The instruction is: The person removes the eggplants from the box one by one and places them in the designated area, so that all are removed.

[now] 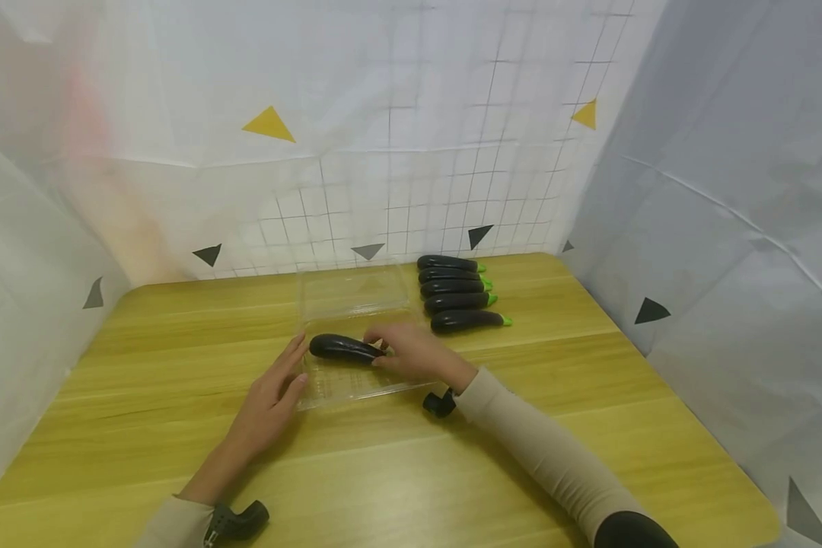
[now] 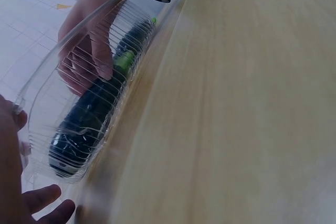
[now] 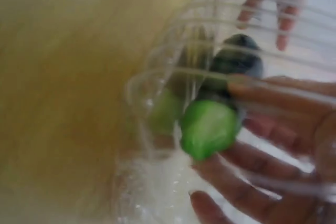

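In the head view a clear plastic container (image 1: pixel 356 396) lies on the table with its lid (image 1: pixel 352 293) folded back. My right hand (image 1: pixel 414 354) pinches a dark purple eggplant (image 1: pixel 339 348) near its stem end and holds it inside the container. Its green cap (image 3: pixel 210 129) shows close up in the right wrist view, with the fingers around the neck. At the container's left side my left hand (image 1: pixel 267 407) rests with fingers extended, touching the edge. Through the ribbed plastic, the left wrist view shows the eggplant (image 2: pixel 79 135) low in the container.
Several more eggplants (image 1: pixel 455 302) lie in a row right of the lid, green stems pointing right. Beneath everything is a wood-grain table (image 1: pixel 178 342). White sheeting (image 1: pixel 356 99) with a grid and triangle marks encloses the back and sides.
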The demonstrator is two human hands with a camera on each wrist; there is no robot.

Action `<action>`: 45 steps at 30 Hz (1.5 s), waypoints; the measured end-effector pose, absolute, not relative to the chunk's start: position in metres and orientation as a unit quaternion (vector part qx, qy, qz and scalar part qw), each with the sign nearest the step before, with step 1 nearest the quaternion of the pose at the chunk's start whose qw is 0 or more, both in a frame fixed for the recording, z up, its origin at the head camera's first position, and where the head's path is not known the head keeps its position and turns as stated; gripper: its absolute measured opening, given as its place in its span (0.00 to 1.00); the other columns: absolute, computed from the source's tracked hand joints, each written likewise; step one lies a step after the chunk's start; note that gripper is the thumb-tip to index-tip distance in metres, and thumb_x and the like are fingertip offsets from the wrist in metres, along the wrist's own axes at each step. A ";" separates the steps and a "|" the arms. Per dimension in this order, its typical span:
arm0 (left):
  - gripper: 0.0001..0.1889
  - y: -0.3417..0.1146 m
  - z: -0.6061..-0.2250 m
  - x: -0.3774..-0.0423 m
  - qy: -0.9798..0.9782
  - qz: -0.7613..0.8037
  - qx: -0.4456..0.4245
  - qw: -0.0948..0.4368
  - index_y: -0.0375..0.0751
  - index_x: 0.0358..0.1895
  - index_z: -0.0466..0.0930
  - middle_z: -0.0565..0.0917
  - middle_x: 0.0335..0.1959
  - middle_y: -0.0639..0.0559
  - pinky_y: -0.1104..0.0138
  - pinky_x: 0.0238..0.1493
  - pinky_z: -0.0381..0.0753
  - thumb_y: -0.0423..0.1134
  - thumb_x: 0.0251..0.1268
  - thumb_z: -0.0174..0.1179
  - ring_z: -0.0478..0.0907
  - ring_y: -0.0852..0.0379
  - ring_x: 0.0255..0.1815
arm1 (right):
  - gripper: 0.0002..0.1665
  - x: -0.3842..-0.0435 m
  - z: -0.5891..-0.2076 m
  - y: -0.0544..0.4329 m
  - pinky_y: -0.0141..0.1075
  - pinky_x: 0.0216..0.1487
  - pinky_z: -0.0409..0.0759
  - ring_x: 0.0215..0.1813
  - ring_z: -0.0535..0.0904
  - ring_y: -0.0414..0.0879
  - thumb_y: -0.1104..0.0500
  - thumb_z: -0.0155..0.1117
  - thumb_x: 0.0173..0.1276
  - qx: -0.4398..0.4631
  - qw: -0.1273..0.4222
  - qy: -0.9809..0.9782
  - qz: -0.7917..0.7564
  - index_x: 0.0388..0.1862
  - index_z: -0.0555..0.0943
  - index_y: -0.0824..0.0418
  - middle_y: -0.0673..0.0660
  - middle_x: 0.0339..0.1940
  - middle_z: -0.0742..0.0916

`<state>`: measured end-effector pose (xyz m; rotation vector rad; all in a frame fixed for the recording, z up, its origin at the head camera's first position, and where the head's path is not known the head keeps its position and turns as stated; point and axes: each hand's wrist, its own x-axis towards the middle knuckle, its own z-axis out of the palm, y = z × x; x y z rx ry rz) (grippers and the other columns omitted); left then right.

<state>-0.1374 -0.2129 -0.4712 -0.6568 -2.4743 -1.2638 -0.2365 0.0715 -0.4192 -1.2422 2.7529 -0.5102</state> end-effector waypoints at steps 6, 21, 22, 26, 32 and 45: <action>0.28 -0.214 -0.473 -0.137 -0.857 -0.438 -0.228 0.146 0.38 0.82 0.61 0.57 0.83 0.46 0.76 0.72 0.51 0.36 0.84 0.51 0.62 0.42 0.78 | 0.27 -0.234 -0.423 0.071 0.42 0.53 0.82 0.55 0.84 0.46 0.51 0.73 0.73 -0.399 0.042 0.903 -0.154 0.67 0.77 0.54 0.53 0.55 0.88; 0.27 -0.213 -0.473 -0.139 -0.855 -0.437 -0.233 0.155 0.36 0.80 0.62 0.58 0.83 0.46 0.75 0.72 0.52 0.35 0.84 0.52 0.62 0.42 0.78 | 0.21 -0.233 -0.420 0.074 0.42 0.56 0.81 0.54 0.84 0.47 0.59 0.69 0.75 -0.414 0.004 0.886 -0.210 0.64 0.81 0.58 0.54 0.56 0.88; 0.27 -0.213 -0.473 -0.140 -0.854 -0.438 -0.233 0.155 0.35 0.80 0.62 0.58 0.83 0.46 0.76 0.72 0.53 0.35 0.84 0.52 0.63 0.42 0.77 | 0.21 -0.233 -0.420 0.074 0.42 0.56 0.81 0.54 0.84 0.47 0.59 0.69 0.75 -0.415 0.005 0.884 -0.215 0.64 0.81 0.59 0.55 0.56 0.88; 0.27 -0.214 -0.474 -0.140 -0.853 -0.439 -0.234 0.156 0.35 0.80 0.62 0.58 0.83 0.46 0.76 0.71 0.54 0.35 0.84 0.52 0.66 0.42 0.75 | 0.20 -0.234 -0.421 0.075 0.42 0.56 0.81 0.54 0.84 0.46 0.59 0.69 0.75 -0.411 0.009 0.881 -0.236 0.64 0.82 0.58 0.54 0.55 0.88; 0.27 -0.214 -0.475 -0.140 -0.852 -0.441 -0.237 0.155 0.35 0.80 0.62 0.58 0.83 0.45 0.77 0.70 0.56 0.35 0.84 0.52 0.70 0.41 0.72 | 0.20 -0.234 -0.421 0.076 0.41 0.56 0.81 0.55 0.84 0.46 0.60 0.69 0.75 -0.402 0.006 0.876 -0.268 0.64 0.82 0.58 0.53 0.56 0.88; 0.27 -0.215 -0.472 -0.140 -0.853 -0.442 -0.235 0.150 0.34 0.80 0.62 0.58 0.83 0.45 0.77 0.68 0.60 0.35 0.84 0.51 0.72 0.39 0.70 | 0.20 -0.235 -0.416 0.076 0.39 0.51 0.82 0.54 0.85 0.47 0.61 0.69 0.74 -0.407 -0.005 0.867 -0.289 0.63 0.83 0.59 0.54 0.57 0.88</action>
